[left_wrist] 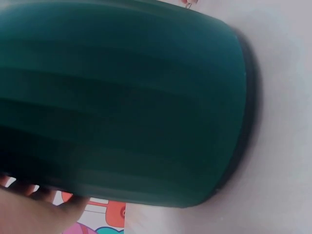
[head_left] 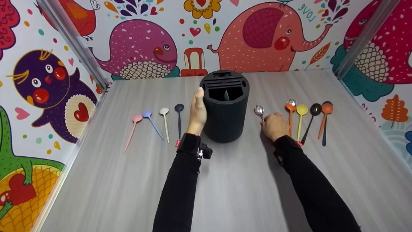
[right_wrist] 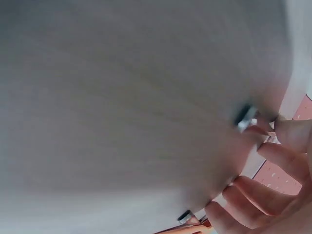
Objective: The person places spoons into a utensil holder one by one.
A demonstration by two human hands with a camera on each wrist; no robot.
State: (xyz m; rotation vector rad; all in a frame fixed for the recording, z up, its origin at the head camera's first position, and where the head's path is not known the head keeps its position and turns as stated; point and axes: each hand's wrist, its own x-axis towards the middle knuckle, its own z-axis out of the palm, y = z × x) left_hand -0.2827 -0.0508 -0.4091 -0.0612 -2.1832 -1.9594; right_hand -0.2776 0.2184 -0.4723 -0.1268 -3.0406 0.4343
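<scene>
A dark green, cylindrical utensil holder point(head_left: 224, 124) stands upright mid-table, with slots and a larger opening in its top. A pointed grey-green thing point(head_left: 226, 95) shows inside that opening. My left hand point(head_left: 197, 111) lies against the holder's left side, fingers pointing up; the left wrist view shows the holder's smooth wall filling most of the picture. To the right of the holder, my right hand point(head_left: 276, 125) pinches the handle of a silver spoon point(head_left: 259, 110), whose bowl points away from me. In the right wrist view my fingertips point(right_wrist: 265, 151) are down at the tabletop.
Left of the holder lie a pink spoon point(head_left: 137, 118), a blue spoon point(head_left: 147, 114), a white spoon point(head_left: 164, 111) and a dark spoon point(head_left: 179, 108). Right of my right hand lie several more, including a yellow spoon point(head_left: 302, 110) and a dark brown spoon point(head_left: 315, 109). Patterned walls point(head_left: 199, 35) border the table.
</scene>
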